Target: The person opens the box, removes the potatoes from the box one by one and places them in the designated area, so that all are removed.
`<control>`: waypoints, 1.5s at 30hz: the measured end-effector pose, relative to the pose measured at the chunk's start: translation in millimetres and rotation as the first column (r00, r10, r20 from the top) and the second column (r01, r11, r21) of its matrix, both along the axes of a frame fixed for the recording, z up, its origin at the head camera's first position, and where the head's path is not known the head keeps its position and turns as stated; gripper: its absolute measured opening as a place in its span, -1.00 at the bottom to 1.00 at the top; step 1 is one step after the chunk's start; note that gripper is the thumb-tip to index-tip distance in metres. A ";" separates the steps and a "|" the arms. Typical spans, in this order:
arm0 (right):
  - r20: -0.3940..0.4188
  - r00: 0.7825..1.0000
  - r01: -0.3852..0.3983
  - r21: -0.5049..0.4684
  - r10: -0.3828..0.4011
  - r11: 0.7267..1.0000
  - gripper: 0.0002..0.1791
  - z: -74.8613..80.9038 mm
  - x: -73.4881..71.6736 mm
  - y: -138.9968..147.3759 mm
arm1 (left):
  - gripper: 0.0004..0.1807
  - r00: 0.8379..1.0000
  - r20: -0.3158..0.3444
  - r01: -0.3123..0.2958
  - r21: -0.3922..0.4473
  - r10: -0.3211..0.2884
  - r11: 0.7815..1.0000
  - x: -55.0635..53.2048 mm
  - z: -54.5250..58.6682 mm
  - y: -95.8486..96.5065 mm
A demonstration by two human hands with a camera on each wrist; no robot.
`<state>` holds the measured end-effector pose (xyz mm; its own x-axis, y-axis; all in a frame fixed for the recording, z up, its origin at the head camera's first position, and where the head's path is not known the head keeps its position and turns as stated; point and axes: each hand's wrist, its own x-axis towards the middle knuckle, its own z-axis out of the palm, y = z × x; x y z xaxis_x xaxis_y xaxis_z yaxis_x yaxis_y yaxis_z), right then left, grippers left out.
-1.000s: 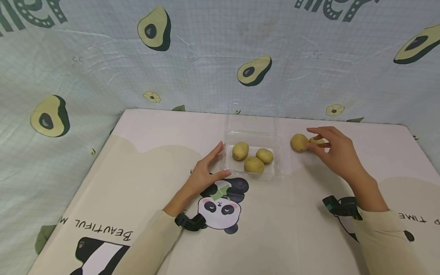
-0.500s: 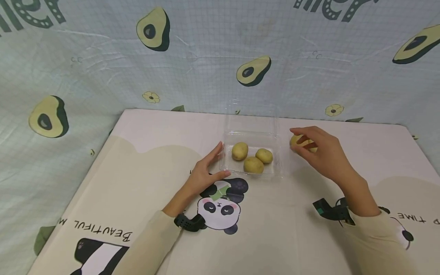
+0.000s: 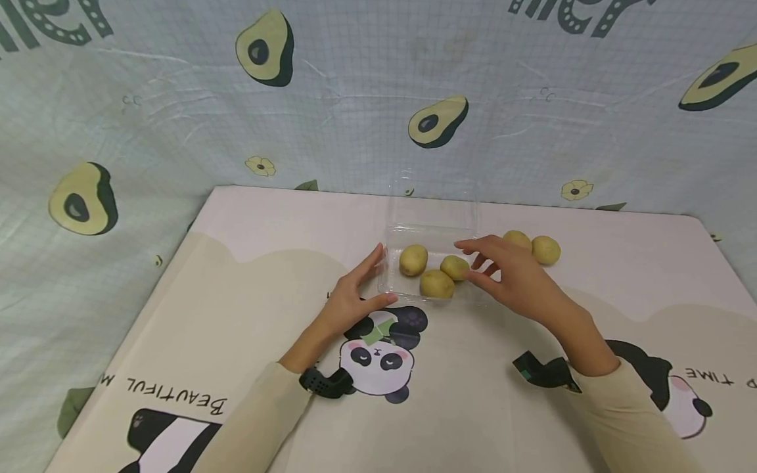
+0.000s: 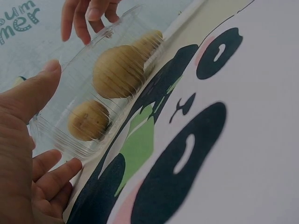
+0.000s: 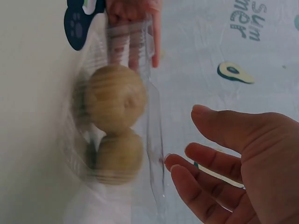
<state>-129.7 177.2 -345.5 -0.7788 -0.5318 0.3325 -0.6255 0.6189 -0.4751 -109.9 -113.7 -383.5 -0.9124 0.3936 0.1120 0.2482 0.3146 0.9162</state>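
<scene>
A clear plastic clamshell box (image 3: pixel 403 284) lies with its lid raised at the back, and three potatoes (image 3: pixel 413 260) sit inside. My left hand (image 3: pixel 349 299) rests against the box's left side, thumb at the front corner, fingers fairly straight. In the left wrist view that thumb (image 4: pixel 39 91) lies along the ribbed plastic. Over the box's right rim hovers my right hand (image 3: pixel 517 276), with loosely bent fingers and nothing between them. The right wrist view has its fingertips (image 5: pixel 177 170) beside the rim, potatoes (image 5: pixel 117 98) blurred behind the plastic.
Two loose potatoes (image 3: pixel 546 250) lie on the table just right of the box, one partly behind my right hand. A printed cloth (image 3: pixel 331 105) with avocados hangs along the table's back edge. The tabletop (image 3: pixel 461 394) bears panda prints.
My right hand has moved left from the loose potatoes to the box's right rim, uncovering much of those potatoes. My left hand and the box have stayed put.
</scene>
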 end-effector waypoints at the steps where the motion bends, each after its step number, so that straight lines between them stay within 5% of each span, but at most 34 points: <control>1: 0.014 1.000 -0.011 0.007 0.011 1.000 -0.44 -1.3 -0.3 -2.5 | -0.11 1.000 -0.001 0.000 0.000 0.000 1.000 0.0 -0.1 -0.2; 14: 0.062 0.996 -0.065 0.070 0.061 0.995 -0.51 -6.5 -2.2 -23.2 | -0.10 1.000 0.016 -0.004 -0.013 0.004 1.000 0.3 1.1 0.0; 30: 0.120 0.993 -0.046 0.234 0.018 0.971 -0.58 -6.8 -8.7 -31.2 | -0.11 1.000 0.017 -0.013 -0.017 0.014 1.000 0.7 2.7 0.5; 45: 0.189 0.980 -0.103 0.232 0.059 0.967 -0.60 -8.6 -17.3 -36.9 | -0.11 1.000 0.016 -0.007 -0.013 0.007 1.000 0.2 2.6 -0.1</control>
